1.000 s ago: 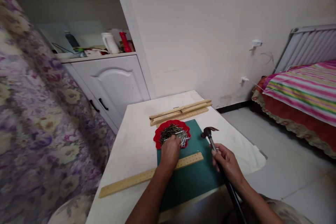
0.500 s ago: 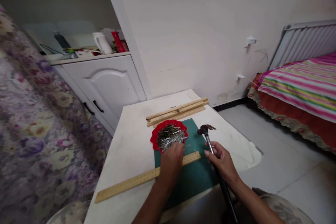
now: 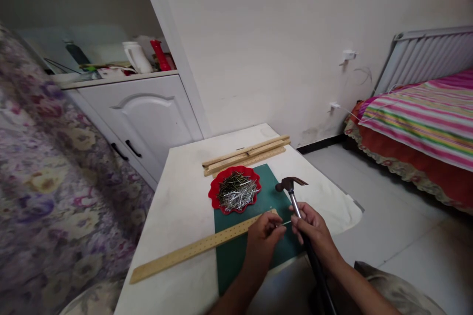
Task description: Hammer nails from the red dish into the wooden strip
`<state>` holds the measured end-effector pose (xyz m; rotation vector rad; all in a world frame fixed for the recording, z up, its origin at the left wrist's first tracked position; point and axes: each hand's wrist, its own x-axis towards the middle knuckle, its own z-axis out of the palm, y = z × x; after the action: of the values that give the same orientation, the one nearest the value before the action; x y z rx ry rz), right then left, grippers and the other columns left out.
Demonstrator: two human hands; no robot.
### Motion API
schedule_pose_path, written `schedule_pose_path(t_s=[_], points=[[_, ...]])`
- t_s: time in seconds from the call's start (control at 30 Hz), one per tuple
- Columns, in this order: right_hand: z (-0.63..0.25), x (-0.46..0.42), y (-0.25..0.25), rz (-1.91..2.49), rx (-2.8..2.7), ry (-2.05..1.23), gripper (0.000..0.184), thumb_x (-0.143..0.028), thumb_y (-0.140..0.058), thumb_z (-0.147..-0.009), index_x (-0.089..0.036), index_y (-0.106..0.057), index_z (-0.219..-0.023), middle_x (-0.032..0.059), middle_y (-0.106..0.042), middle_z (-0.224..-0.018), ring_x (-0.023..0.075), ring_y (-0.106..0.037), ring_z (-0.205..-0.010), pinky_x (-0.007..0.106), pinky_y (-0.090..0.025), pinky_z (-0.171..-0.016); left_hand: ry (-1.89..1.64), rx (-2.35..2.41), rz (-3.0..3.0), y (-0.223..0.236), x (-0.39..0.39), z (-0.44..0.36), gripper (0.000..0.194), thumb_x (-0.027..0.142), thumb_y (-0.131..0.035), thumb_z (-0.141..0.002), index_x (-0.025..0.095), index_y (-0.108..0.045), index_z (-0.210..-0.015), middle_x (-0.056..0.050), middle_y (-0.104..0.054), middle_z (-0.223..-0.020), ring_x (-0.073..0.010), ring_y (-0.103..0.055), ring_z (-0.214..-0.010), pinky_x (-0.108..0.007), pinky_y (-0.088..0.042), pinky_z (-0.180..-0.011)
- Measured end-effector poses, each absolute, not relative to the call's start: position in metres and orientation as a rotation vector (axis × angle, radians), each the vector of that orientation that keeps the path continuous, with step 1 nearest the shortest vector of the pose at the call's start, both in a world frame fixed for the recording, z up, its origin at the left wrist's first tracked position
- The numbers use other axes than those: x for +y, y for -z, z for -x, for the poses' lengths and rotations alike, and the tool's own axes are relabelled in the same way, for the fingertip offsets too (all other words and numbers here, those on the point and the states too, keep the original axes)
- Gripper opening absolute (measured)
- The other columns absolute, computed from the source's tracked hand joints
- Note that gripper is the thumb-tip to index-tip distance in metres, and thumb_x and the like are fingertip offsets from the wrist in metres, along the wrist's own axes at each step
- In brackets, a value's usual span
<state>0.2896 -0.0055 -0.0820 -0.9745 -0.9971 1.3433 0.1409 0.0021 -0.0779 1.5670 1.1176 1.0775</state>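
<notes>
My left hand (image 3: 263, 238) pinches a thin nail (image 3: 287, 223) above the right end of a wooden strip (image 3: 199, 247) dotted with small holes. The nail's far end reaches toward the fingers of my right hand (image 3: 314, 229). That hand is closed around a claw hammer (image 3: 294, 202), its head up and its dark handle running down toward me. Beyond my left hand, a red scalloped dish (image 3: 213, 196) holds a heap of loose nails (image 3: 238, 191). The dish and the strip's right part rest on a green mat (image 3: 232, 266).
Several wooden strips (image 3: 246, 156) lie stacked at the back of the white table (image 3: 177, 206). A white cabinet (image 3: 144, 108) and a floral curtain (image 3: 74, 157) stand at the left. To the right is a bed (image 3: 417, 118) with a striped cover.
My left hand has moved from the nail dish to the right, beside my right hand, with a nail between its fingers. The hammer stays in my right hand.
</notes>
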Motion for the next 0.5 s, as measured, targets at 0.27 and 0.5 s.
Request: schedule_pose_path(t_s=[0.27, 0.5], points=[[-0.284, -0.003, 0.080, 0.921, -0.977, -1.386, 0.026, -0.036, -0.061, -0.075, -0.020, -0.047, -0.090, -0.0077, -0.053, -0.050, 0.0057, -0.038, -0.034, 0.017, -0.027, -0.036, -1.263, 0.918, -1.005, 0.096, -0.001, -0.156, 0.014, 0.026, -0.065, -0.071, 0.013, -0.060, -0.074, -0.001, -0.063, -0.065, -0.0123, -0.058, -0.061, -0.025, -0.045, -0.061], [-0.286, -0.006, 0.080, 0.998, -1.087, -1.328, 0.025, -0.038, -0.058, -0.079, -0.019, -0.049, -0.093, -0.0076, -0.051, -0.053, 0.0056, -0.036, -0.035, 0.017, -0.027, -0.036, -1.264, 1.230, -1.402, 0.088, 0.009, -0.125, 0.011, 0.028, -0.059, -0.074, 0.017, -0.058, -0.074, 0.001, -0.059, -0.070, -0.0129, -0.055, -0.068, -0.023, -0.043, -0.065]])
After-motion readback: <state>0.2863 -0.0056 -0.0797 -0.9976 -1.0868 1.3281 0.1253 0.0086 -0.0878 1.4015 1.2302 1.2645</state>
